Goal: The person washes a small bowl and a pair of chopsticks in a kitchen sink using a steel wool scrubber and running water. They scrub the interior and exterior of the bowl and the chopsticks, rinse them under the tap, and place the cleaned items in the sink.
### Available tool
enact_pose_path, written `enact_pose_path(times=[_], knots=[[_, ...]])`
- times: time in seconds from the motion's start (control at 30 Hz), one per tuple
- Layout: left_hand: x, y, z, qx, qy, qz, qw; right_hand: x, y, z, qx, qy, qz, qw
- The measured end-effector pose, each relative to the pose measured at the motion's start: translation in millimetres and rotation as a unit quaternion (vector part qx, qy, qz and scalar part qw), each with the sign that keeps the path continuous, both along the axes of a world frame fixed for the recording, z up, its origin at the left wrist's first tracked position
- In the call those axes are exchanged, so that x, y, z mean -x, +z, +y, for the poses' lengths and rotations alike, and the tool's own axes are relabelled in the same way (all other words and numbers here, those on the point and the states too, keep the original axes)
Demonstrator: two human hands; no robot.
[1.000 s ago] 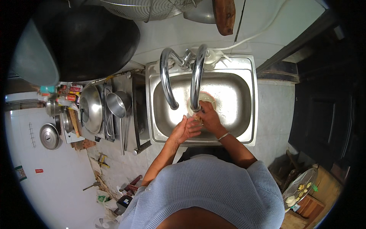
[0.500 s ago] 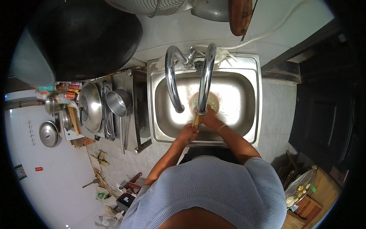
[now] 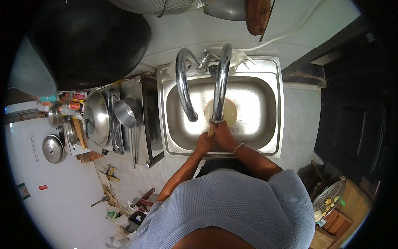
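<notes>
Over the near part of a steel sink [image 3: 176,128], my left hand [image 3: 204,143] is closed round the near end of a small bundle of yellowish-brown sticks [image 3: 211,130] that look like chopsticks. My right hand [image 3: 223,137] grips the same bundle from the right, its fingers partly hidden under the faucet's end. Just beyond the hands, a round bowl [image 3: 231,111] with a reddish rim and cloudy contents sits in the basin. A curved chrome faucet [image 3: 222,83] hangs over it, and a second curved chrome pipe [image 3: 182,81] stands to its left.
A steel saucepan [image 3: 125,111] and a large metal lid [image 3: 97,118] are left of the sink. A black wok [image 3: 95,45] hangs at upper left. Beside the faucet lies a dark scrubber [image 3: 213,70]. A strainer with yellowish pieces [image 3: 330,198] stands at lower right.
My right hand has drawn back from the bowl toward me. Both hands are now closer together on the chopsticks, and more of the bowl shows. The whole view has shifted slightly.
</notes>
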State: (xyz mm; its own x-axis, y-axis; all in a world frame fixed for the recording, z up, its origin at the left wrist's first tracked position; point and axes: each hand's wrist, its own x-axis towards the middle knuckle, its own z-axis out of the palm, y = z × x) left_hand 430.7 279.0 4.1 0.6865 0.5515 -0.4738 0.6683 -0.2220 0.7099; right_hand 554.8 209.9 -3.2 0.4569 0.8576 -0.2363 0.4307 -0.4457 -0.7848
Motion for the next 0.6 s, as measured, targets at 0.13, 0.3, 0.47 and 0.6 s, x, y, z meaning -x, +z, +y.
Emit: enact_pose_path(times=[0.13, 0.3, 0.47, 0.6], knots=[[7, -18, -2, -0.172, -0.08, -0.032, 0.981, -40, -17, 22, 0.026, -0.031, -0.096, 0.995], [0, 4, 4, -0.131, -0.029, 0.039, 0.99, 17, -40, 7, -0.018, 0.016, -0.114, 0.993], [-11, 27, 2, -0.135, 0.017, 0.117, 0.984, -7, -25, 17, 0.051, 0.026, -0.129, 0.99], [-5, 39, 3, -0.157, -0.001, 0.136, 0.978, -25, -75, 29, -0.014, -0.028, -0.146, 0.989]])
